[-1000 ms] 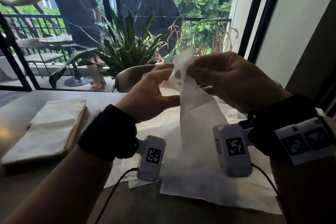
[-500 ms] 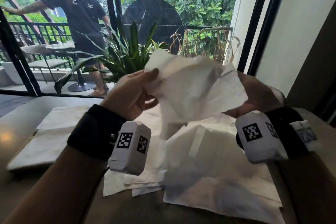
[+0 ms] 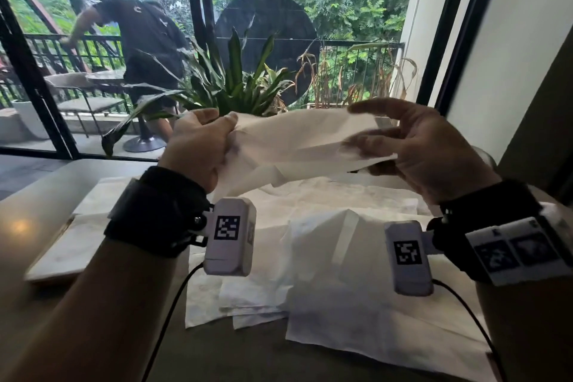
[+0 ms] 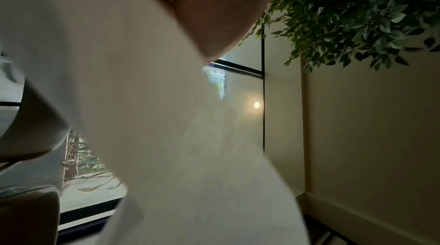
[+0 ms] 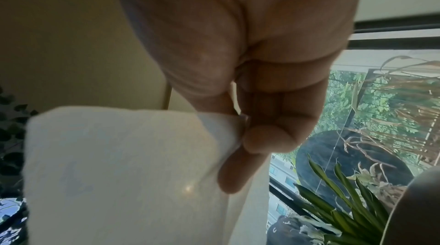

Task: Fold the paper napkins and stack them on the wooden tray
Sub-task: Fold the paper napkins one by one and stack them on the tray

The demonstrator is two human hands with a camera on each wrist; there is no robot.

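The left hand (image 3: 198, 146) has its fingers curled over one end of a white paper napkin (image 3: 294, 146), pinching it against the thumb. The right hand (image 3: 424, 146) takes the other end: its thumb lies under the paper and the lower fingers press on top, while the forefinger reaches out straight above. In the right wrist view a fingertip (image 5: 269, 140) nips the napkin's edge. The napkin hangs stretched between the two hands, up in the air above the table (image 3: 34, 205), creased and partly opened. Under it, loose napkins (image 3: 341, 273) lie spread and overlapping on the tabletop. To the left, the wooden tray (image 3: 46, 276) holds folded napkins (image 3: 74, 242). Beyond the glass stand a green plant (image 3: 235, 87) and a person (image 3: 145, 46) on the balcony.
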